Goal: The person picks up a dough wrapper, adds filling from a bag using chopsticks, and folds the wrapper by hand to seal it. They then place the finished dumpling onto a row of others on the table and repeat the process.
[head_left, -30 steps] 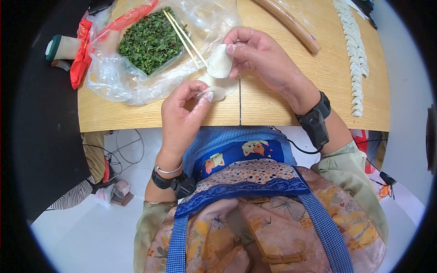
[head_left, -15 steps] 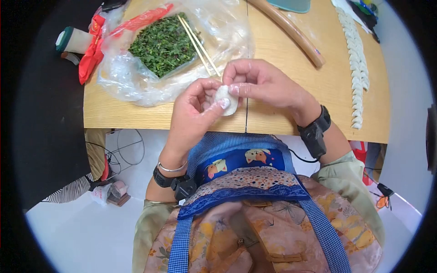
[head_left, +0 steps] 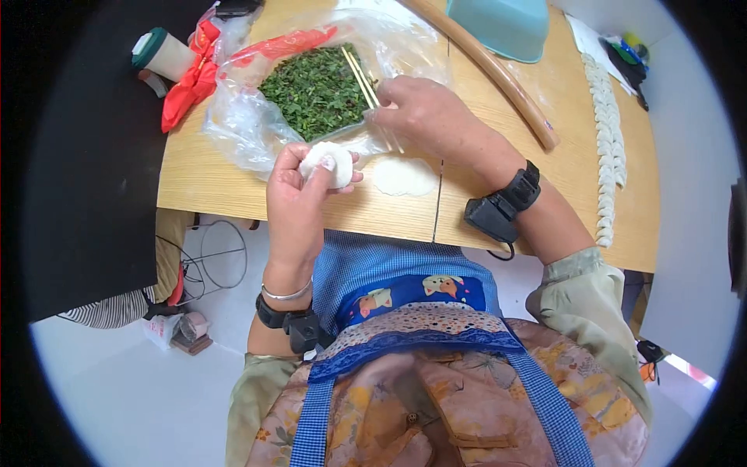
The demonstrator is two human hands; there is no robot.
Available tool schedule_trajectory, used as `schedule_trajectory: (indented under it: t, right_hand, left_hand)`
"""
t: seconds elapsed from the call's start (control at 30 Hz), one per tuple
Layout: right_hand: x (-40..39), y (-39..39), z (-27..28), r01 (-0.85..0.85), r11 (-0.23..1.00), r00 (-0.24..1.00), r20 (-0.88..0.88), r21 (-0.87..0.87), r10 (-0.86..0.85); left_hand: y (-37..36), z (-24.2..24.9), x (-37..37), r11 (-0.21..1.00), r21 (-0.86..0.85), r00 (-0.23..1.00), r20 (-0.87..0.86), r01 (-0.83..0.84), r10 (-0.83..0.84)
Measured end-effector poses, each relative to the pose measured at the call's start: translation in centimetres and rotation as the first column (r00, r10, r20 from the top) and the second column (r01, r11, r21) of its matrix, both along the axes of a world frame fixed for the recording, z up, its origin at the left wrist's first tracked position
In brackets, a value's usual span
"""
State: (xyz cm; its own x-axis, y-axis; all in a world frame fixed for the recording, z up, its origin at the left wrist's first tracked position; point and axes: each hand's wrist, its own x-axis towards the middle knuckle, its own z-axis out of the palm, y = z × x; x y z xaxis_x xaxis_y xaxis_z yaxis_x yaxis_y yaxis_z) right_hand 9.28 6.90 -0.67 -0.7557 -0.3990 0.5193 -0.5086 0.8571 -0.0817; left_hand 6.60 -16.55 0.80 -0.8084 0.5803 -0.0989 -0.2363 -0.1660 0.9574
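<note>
Near the table's edge (head_left: 389,222), left fingers (head_left: 319,177) pinch a dough round (head_left: 338,160); right fingers (head_left: 386,117) meet chopsticks (head_left: 358,75), grip unclear.

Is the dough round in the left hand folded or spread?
Spread: the dough round lies flat in the left hand, with no fold showing.

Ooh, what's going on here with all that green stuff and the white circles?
A person's left hand holds a flat, round piece of dough, with no greens showing on it. The right hand is at the chopsticks by the chopped greens. More flat dough lies on the table, and small folded pieces line up toward the right.
</note>
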Motion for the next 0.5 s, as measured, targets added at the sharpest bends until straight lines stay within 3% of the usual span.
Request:
schedule_trajectory:
  t: [0.23,0.3,0.33,0.43,0.5]
  right_hand:
    - [-1.9,-0.6,0.5,-0.139,0.99,0.99,-0.027,0.025,0.14]
    - [-2.6,-0.8,1.4,-0.03,0.997,0.998,-0.054,-0.07,0.026]
    - [-3.0,-0.7,2.2,-0.036,0.997,0.997,-0.063,-0.069,0.032]
    - [-4.8,0.3,4.8,-0.051,0.945,0.994,-0.11,-0.324,0.016]
    - [-6.0,0.6,5.9,-0.041,0.935,0.994,-0.11,-0.352,0.002]
  left_hand:
    - [-0.4,-0.1,-1.1,0.982,0.158,0.987,0.138,-0.1,0.078]
    - [-0.2,0.5,-1.5,0.956,0.261,0.972,0.223,-0.131,0.072]
    - [-0.1,0.6,-1.8,0.955,0.263,0.974,0.213,-0.133,0.077]
    - [0.0,0.7,-2.7,0.947,0.253,0.973,0.166,-0.198,0.159]
    - [0.1,0.9,-3.6,0.923,0.257,0.956,0.146,-0.286,0.255]
